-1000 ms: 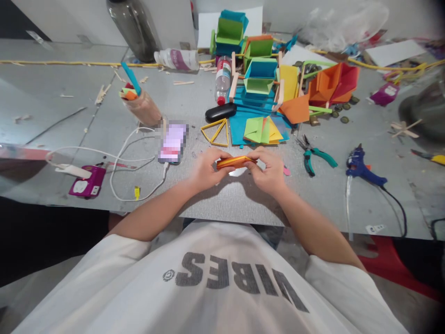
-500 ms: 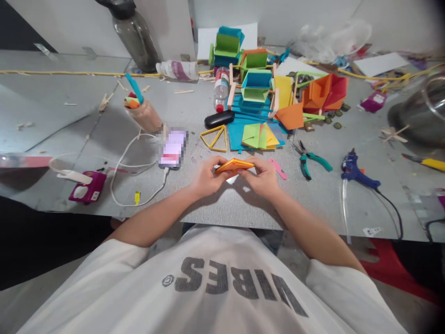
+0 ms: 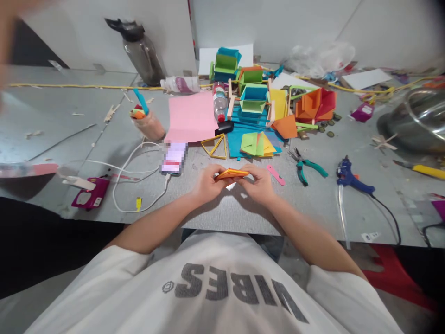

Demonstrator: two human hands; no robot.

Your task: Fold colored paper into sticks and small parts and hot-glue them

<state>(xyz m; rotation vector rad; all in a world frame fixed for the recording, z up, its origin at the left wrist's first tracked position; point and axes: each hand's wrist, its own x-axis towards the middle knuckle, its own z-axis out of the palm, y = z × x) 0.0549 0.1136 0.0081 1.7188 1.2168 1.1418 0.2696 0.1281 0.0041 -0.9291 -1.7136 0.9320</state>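
Note:
A small folded orange paper point(image 3: 232, 173) is pinched between my two hands, just above the front of the grey table. My left hand point(image 3: 208, 183) grips its left end and my right hand point(image 3: 259, 183) grips its right end, thumbs on the near side. Beyond them lie a yellow stick frame point(image 3: 214, 147) and folded green paper point(image 3: 251, 143) on a blue sheet point(image 3: 236, 141). A pink strip-like tool point(image 3: 276, 175) rests right of my right hand. A pink sheet of paper point(image 3: 191, 116) lies behind the phone point(image 3: 174, 157).
Pliers point(image 3: 308, 166) and a blue glue gun point(image 3: 352, 176) lie on the right. Colored paper boxes on sticks point(image 3: 255, 98) stand at the back. A white cable point(image 3: 116, 185) loops on the left, near a purple socket block point(image 3: 91, 192). Another person's blurred skin point(image 3: 7, 37) shows top left.
A pink sheet has appeared on the table behind the phone, partly covering the black case. Blurred skin has entered at the top left. The view has tilted up slightly; both hands still hold the orange paper.

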